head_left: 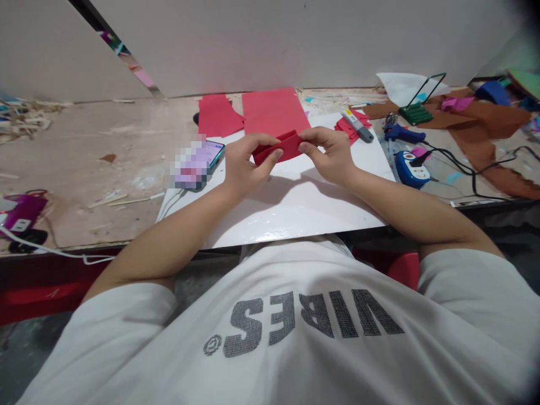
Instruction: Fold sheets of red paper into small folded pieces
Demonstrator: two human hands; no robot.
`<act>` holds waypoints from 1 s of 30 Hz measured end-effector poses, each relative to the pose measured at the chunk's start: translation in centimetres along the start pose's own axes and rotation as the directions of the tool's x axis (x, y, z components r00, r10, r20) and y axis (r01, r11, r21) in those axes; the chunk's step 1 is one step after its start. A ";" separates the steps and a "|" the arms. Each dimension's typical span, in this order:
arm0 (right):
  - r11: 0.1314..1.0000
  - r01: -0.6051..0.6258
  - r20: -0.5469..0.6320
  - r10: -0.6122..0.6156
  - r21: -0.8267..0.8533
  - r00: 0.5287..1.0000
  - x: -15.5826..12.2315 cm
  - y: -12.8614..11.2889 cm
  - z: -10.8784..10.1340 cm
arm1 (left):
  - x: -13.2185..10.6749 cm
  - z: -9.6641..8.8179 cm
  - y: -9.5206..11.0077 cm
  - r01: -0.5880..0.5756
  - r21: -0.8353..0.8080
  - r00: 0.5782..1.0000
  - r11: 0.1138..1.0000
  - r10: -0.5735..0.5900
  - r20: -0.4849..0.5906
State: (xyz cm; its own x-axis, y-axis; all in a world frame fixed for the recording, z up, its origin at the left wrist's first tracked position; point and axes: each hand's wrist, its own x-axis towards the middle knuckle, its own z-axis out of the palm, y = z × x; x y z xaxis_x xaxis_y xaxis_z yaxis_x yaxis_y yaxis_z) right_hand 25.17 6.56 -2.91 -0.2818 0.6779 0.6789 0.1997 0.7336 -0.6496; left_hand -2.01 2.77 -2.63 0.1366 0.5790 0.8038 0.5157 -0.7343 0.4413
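Note:
A folded piece of red paper (290,147) is held up over a white board (270,208), pinched at both ends. My left hand (248,160) grips its left end between thumb and fingers. At the right end, my right hand (328,152) pinches the paper with thumb and forefinger. Just beyond the hands lie a large red sheet (275,109) and a smaller red piece (217,115). A grey utility knife (358,125) rests on a pile of small red pieces (346,128) to the right of my right hand.
Left of the board's middle is a phone (200,166) with a cable. On the right are a blue glue gun (404,134), a blue power socket (411,169) with black cords, a green stand (417,112) and brown sheets (485,135). A purple device (25,214) sits far left.

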 end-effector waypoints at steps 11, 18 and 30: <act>0.987 0.073 0.311 -0.024 -0.145 0.950 0.4 -0.7 -1.2 | 0.4 -0.8 0.9 0.249 -0.147 0.955 0.957 -0.217 0.203; 0.998 -0.008 0.505 0.042 -0.068 0.862 0.8 -2.1 -1.7 | 2.0 -1.6 2.2 0.662 -0.228 0.665 0.714 -0.418 0.619; 0.974 -0.192 0.566 0.093 0.118 0.819 0.6 -3.0 -1.0 | 1.8 -0.9 3.7 0.705 -0.261 0.593 0.659 -0.346 0.727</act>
State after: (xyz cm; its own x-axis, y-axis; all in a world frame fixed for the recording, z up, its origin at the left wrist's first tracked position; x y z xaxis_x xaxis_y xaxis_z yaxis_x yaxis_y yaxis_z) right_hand 25.36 4.84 -0.23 -0.7433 0.5969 0.3019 0.1384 0.5788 -0.8036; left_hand -0.63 0.78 0.76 0.5174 0.8551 0.0338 0.2157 -0.1685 0.9618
